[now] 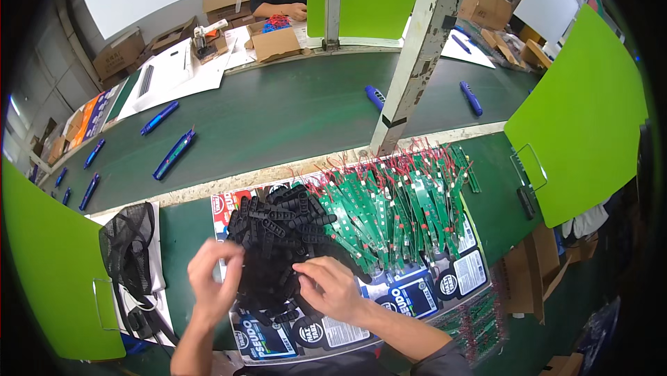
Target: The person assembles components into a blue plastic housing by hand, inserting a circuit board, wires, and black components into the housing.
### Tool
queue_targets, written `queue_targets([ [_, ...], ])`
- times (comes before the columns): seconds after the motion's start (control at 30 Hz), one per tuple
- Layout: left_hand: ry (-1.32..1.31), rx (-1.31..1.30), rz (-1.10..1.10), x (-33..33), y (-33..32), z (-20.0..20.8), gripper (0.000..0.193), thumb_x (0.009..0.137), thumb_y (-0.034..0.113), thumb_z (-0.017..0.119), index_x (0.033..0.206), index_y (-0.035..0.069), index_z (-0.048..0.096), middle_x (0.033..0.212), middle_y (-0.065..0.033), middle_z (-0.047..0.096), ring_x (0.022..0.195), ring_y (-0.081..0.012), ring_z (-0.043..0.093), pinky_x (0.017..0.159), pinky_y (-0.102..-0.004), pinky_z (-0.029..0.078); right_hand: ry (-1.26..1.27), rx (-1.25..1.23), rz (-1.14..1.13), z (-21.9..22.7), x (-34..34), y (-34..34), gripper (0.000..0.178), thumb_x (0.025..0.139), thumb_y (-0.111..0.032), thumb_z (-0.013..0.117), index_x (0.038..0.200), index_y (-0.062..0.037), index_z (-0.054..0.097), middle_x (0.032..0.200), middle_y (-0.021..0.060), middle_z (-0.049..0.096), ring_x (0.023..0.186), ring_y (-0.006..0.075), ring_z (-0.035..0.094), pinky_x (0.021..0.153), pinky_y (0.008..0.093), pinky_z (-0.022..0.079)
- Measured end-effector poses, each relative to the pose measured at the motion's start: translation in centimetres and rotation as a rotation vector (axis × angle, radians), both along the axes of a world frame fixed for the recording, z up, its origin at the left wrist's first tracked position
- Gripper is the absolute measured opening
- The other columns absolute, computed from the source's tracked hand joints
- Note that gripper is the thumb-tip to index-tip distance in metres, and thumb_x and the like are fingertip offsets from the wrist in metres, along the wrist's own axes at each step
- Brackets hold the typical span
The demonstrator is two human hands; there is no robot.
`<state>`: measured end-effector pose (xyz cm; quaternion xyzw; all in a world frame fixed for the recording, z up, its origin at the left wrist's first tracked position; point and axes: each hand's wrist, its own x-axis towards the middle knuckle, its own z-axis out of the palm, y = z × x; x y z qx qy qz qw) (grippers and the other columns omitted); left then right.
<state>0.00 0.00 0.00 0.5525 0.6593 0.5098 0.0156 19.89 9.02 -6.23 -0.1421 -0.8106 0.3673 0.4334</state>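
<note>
A heap of black plastic button strips (274,227) lies on printed packaging sheets (340,334) in front of me. My left hand (217,275) hovers at the heap's left side, fingers bent; motion smears its fingertips, so I cannot make out a grip. At the heap's near right, my right hand (332,287) has thumb and forefinger pinched together over the black pieces. Whatever lies between those fingertips is too small to name. To the right of the heap, many narrow green circuit boards (389,216) with red wires are spread in an overlapping row.
Beyond a pale ledge runs a dark green conveyor belt (278,112) carrying several blue pen-shaped housings (174,154). A metal post (417,56) rises behind the boards. Green panels (583,112) flank the bench. A black mesh bag (128,247) sits left. Across the belt, a person's hand (297,11) shows.
</note>
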Motion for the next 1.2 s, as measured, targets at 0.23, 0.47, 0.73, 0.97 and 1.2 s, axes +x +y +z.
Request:
queue_targets([
  [0.23,-0.018,-0.286,-0.234,-1.5,23.7,-1.3,0.024,0.093,0.018,0.066,0.104,-0.002,0.068,0.092,-0.0176,0.073,0.087,-0.0294,0.073,0.079,-0.0396,0.056,0.068,0.097,-0.008,-0.1,-0.1,1.0,0.031,0.075,0.000,0.073,0.105,0.0004,0.070,0.090,0.0090,0.066,0.073,0.0235,0.065,0.064,0.0350,0.052],
  [0.47,0.174,-0.584,0.022,-0.8,43.3,-8.2,0.058,0.087,0.050,0.069,0.117,0.001,0.063,0.097,-0.0193,0.073,0.097,-0.0357,0.071,0.085,-0.0457,0.055,0.050,0.099,0.019,-1.0,0.0,0.9,0.037,0.075,-0.008,0.073,0.111,-0.0007,0.069,0.096,0.0083,0.065,0.080,0.0217,0.064,0.070,0.0338,0.050],
  [0.73,0.120,-0.605,-0.072,-0.6,47.1,-8.8,0.103,0.068,0.062,0.079,0.130,-0.012,0.044,0.099,-0.0271,0.066,0.095,-0.0384,0.067,0.086,-0.0449,0.054,0.089,0.130,0.045,-0.7,-0.3,0.8,0.032,0.078,-0.013,0.075,0.105,0.0010,0.068,0.097,0.0112,0.066,0.081,0.0252,0.064,0.070,0.0364,0.052],
  [0.97,-0.451,-0.642,-0.163,-3.9,37.0,-2.0,0.058,0.096,0.023,0.066,0.139,-0.010,0.043,0.104,-0.0139,0.069,0.091,-0.0220,0.070,0.073,-0.0337,0.060,0.113,0.039,0.037,-0.2,-0.2,1.0,0.034,0.073,-0.005,0.073,0.106,-0.0017,0.071,0.093,0.0069,0.066,0.073,0.0220,0.063,0.065,0.0338,0.051],
  [1.2,-0.859,-0.347,-0.317,-2.7,14.6,1.5,0.044,0.106,0.023,0.046,0.143,-0.002,0.046,0.124,-0.0139,0.064,0.094,-0.0178,0.066,0.079,-0.0301,0.055,0.137,-0.034,-0.032,0.7,0.4,1.1,0.027,0.074,0.003,0.072,0.101,-0.0010,0.071,0.091,0.0126,0.068,0.073,0.0287,0.067,0.065,0.0369,0.055],
])
